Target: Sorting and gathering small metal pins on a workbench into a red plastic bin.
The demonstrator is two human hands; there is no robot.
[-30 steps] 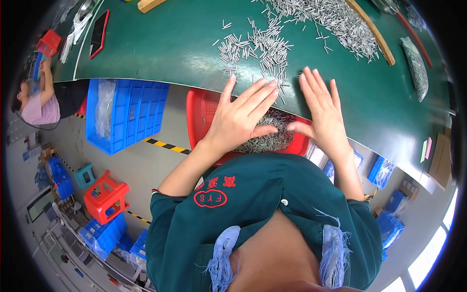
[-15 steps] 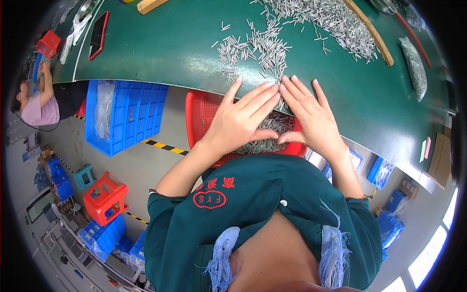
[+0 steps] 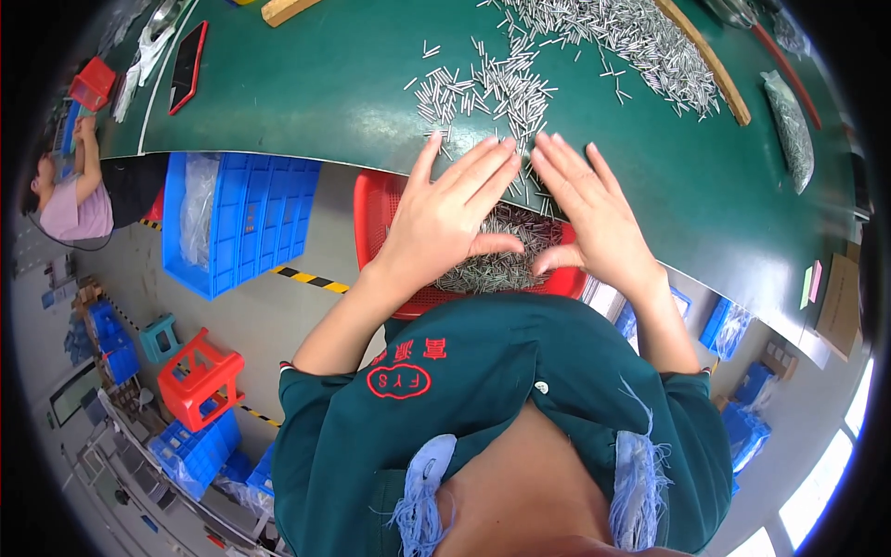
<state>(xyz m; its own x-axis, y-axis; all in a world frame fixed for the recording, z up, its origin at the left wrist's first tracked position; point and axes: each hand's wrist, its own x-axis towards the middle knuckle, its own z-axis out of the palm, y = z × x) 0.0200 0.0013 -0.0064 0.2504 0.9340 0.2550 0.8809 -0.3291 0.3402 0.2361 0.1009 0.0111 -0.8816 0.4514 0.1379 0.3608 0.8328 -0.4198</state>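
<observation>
Small silvery metal pins (image 3: pixel 506 93) lie loose on the green tabletop (image 3: pixel 325 102), just beyond my fingertips. My left hand (image 3: pixel 450 209) rests palm down over the table's near edge, fingers stretched out. Opposite it, my right hand (image 3: pixel 594 209) is flat too, its fingers angled toward the left ones. A few pins show in the gap between the two hands, at the edge. Below that edge stands a red plastic basket (image 3: pixel 368 218) with many more pins in it, partly hidden by my hands and wrists.
A larger pin heap (image 3: pixel 631 46) lies farther back against a wooden strip (image 3: pixel 710 60). A filled clear bag (image 3: pixel 789 130) is at the right, a red-edged phone (image 3: pixel 188 67) at the left. A blue crate (image 3: pixel 246 213) stands below the table; another person (image 3: pixel 79 200) sits far left.
Both hands have shifted slightly away from me over the table, toward the loose pins, and the gap between them has widened. More pins show at the edge between them.
</observation>
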